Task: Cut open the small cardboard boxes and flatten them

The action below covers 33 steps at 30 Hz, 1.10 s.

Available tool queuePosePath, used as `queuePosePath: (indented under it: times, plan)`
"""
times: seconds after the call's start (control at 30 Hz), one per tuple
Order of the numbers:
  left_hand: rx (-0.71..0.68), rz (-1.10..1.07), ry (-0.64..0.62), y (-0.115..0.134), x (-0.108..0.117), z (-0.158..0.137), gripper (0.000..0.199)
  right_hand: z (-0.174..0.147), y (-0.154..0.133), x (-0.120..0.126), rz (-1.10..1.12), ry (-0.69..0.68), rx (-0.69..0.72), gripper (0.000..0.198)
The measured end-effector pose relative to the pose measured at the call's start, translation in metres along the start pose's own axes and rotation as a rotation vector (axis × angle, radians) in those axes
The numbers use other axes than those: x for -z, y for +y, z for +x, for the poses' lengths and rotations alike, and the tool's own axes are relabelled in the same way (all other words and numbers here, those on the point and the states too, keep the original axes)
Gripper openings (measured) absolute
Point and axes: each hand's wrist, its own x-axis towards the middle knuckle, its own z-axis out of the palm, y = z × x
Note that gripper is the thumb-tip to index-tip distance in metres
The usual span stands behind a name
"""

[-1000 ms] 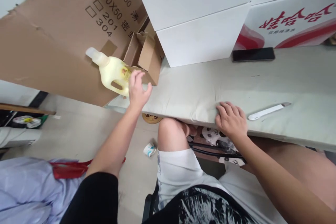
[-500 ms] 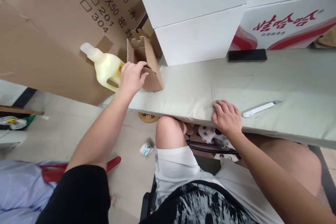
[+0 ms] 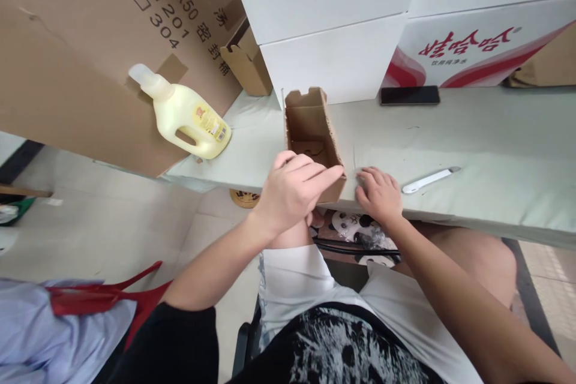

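My left hand [image 3: 297, 189] is closed on the near edge of a small brown cardboard box [image 3: 310, 123]. The box is open at the top, and folded flaps show on its floor. It stands at the front edge of the cloth-covered table [image 3: 495, 150]. My right hand [image 3: 380, 192] rests on the cloth at the table edge, fingers loosely spread and holding nothing that shows. Just right of it lies a white utility knife [image 3: 431, 180]. A pale yellow bottle [image 3: 191, 117] with a handle and label stands to the left of the box.
A second small cardboard box [image 3: 252, 66] stands behind, against a big printed carton [image 3: 90, 72]. White cartons [image 3: 324, 72] line the table's back, with a black phone [image 3: 409, 95] in front. At lower left is a person's light blue clothing [image 3: 54, 336] with red straps.
My left hand has brought the small cardboard box from beside the bottle rightward and nearer, to the front table edge. The second box and bottle label now show. My right hand stays on the cloth.
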Motion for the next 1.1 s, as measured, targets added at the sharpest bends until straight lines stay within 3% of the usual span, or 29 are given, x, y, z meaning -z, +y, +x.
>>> queuePosePath:
  times: [0.1,0.17,0.27,0.37,0.43,0.67,0.8,0.97,1.1]
  plan:
    - [0.004,-0.07,0.017,0.02,-0.012,0.006,0.024,0.005,0.001,0.024,0.254,0.12,-0.033,0.042]
    - [0.008,-0.122,0.004,0.031,-0.018,0.009,0.026,0.01,-0.01,0.053,0.399,0.228,0.022,0.044]
    - [0.006,-0.196,0.008,0.041,-0.026,0.012,0.024,0.019,-0.038,0.099,0.451,0.259,0.326,0.04]
    - [0.007,-0.218,0.044,0.042,-0.03,0.013,0.019,0.026,-0.057,0.122,0.265,0.145,0.59,0.028]
    - [0.013,-0.239,0.065,0.037,-0.03,0.014,0.016,0.028,-0.057,0.122,0.165,0.151,0.61,0.025]
    - [0.068,-0.281,0.046,0.025,-0.025,0.018,0.011,0.025,-0.034,0.106,0.008,0.385,0.447,0.022]
    - [0.1,-0.333,0.056,0.023,-0.02,0.026,0.013,0.025,-0.036,0.101,0.054,0.399,0.409,0.013]
    - [0.27,-0.303,-0.11,0.0,-0.018,0.075,0.016,0.022,-0.038,0.095,0.1,0.416,0.396,0.011]
    - [0.364,-0.269,-0.216,-0.035,-0.049,0.122,0.03,0.02,-0.037,0.093,0.093,0.422,0.351,0.011]
